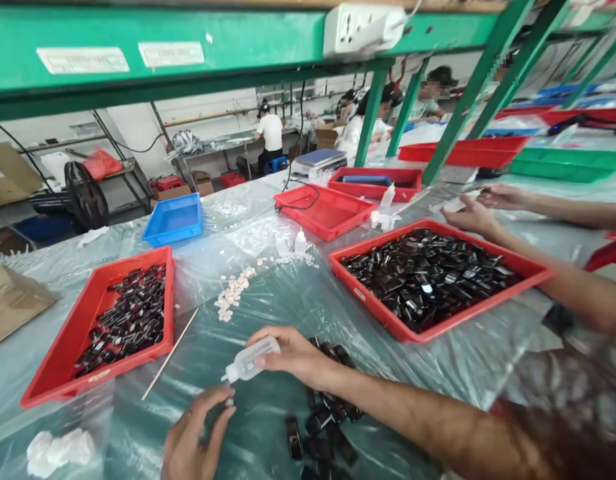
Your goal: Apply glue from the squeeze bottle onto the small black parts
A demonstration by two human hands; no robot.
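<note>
My right hand (295,357) grips a clear plastic squeeze bottle (255,359), tilted with its nozzle pointing down to the left. Just below that nozzle, my left hand (198,433) pinches a small dark part (230,402) between thumb and fingers; most of the part is hidden. Under and beside my right forearm lies a loose pile of black glossy pieces (318,427). Small pale pieces (233,290) are scattered on the plastic sheet beyond my hands. A thin wooden stick (171,353) rests left of them.
Red trays of black pieces stand at left (172,300) and right (383,319). Farther back are a blue tray (172,239), an empty red tray (328,207) and a small white bottle (301,241). A co-worker's hands (471,213) work at right. A green beam (263,40) crosses above.
</note>
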